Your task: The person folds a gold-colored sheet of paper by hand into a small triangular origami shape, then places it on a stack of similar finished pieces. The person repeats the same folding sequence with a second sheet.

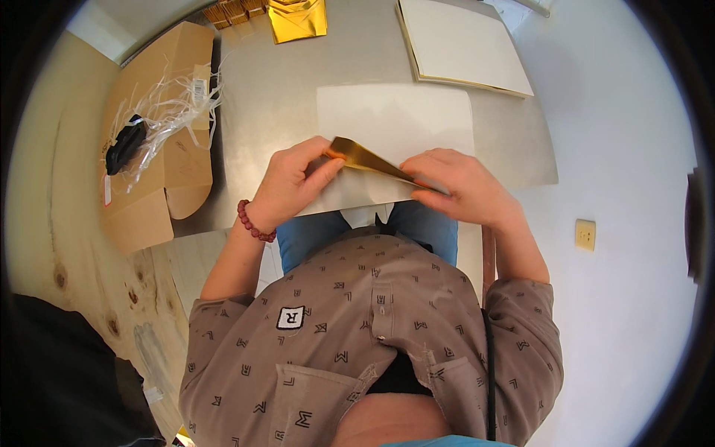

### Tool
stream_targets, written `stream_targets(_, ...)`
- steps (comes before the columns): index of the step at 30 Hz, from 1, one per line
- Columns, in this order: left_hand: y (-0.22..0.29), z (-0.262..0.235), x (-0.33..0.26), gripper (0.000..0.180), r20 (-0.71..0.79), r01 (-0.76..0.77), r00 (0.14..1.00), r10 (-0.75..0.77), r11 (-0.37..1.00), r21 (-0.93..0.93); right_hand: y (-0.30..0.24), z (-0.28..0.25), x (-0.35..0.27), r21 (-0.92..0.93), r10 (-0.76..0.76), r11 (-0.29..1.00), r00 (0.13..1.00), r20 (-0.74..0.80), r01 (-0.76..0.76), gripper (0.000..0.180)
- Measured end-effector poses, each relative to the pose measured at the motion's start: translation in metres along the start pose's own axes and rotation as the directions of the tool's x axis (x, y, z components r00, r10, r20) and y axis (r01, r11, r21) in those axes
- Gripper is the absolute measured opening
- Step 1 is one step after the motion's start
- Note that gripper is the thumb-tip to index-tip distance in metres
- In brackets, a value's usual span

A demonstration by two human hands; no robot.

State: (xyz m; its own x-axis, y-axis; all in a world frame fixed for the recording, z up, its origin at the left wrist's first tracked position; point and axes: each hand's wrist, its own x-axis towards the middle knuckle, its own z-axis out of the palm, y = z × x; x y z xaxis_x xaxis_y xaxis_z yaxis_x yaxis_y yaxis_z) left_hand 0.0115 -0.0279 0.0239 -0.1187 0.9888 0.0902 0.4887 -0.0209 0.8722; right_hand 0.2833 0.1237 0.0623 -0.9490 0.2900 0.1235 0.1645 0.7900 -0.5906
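A narrow folded piece of gold foil paper is held aslant between my two hands, above the near edge of the metal table. My left hand, with a dark red bead bracelet at its wrist, pinches the wider upper left end between thumb and fingers. At the lower right end, my right hand is closed on the same paper, its fingers and thumb hiding part of it. Beneath and beyond the hands lies a pale sheet on the tabletop.
A stack of white-faced sheets with gold edges lies at the far right. Folded gold foil pieces sit at the far edge beside brown bundles. Flattened cardboard at left carries tangled clear strips and a black object.
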Motion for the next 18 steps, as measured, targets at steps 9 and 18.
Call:
stream_targets(9,-0.013,-0.011,0.007,0.018,-0.154,0.063,0.986,-0.069,0.997,-0.045,0.026,-0.038,0.014,-0.079,0.294,0.953,0.956,-0.012,-0.294,0.02)
stream_targets(18,-0.03,-0.01,0.024,0.016,-0.188,0.169,0.964,-0.186,0.98,-0.105,0.066,-0.015,0.042,-0.181,0.103,0.975,0.982,-0.16,-0.132,0.037)
